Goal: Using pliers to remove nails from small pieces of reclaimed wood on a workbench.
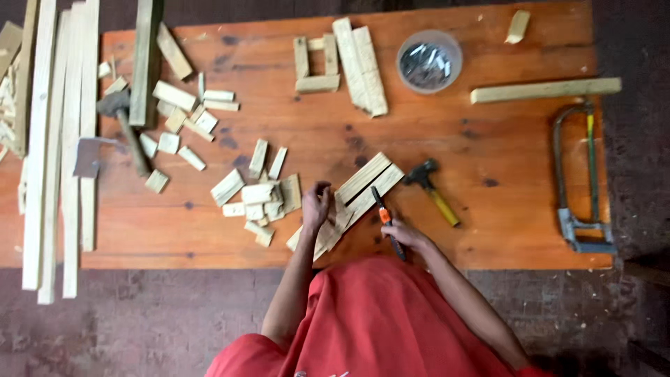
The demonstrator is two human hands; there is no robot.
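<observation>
Right now I have the left hand (317, 206) pinning the angled wood strips (352, 199) on the desk (488, 160), fingers curled onto them, and the right hand (405, 234) clamped on an orange-and-black tool (386, 222); I judge it marking work, needing steady pressure next.

free: bare table (488, 153) centre-right | blocked: block pile (259, 199) left, hammer (434, 190) right, possibly touching slats (356, 195)
</observation>
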